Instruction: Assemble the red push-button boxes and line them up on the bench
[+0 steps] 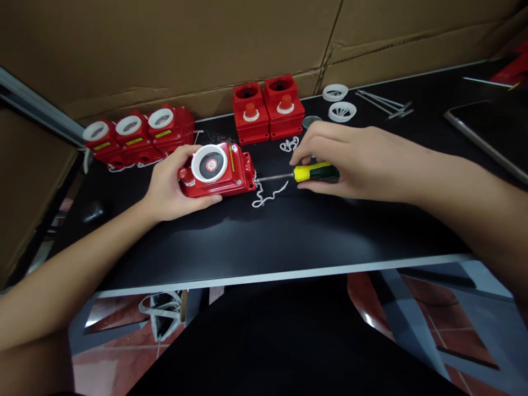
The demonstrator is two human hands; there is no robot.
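Note:
My left hand (171,184) is wrapped round the near end of a red box-shaped device (231,184) with a white ring on its top, lying on the black table. In my right hand (342,157) is a screwdriver (315,172) with a yellow and green handle. Its shaft points left, and the tip meets the end of the red device, beside a lug. A white cord (268,199) trails on the table from that same end. Whether the tip sits in a screw is too small to tell.
Three similar red devices (138,137) with white rings stand at the back left. Two red housings (268,118) without rings stand at the back middle. Loose white rings (342,112), metal rods (383,104) and a phone-like slab (490,129) lie to the right. Cardboard (206,49) walls the back.

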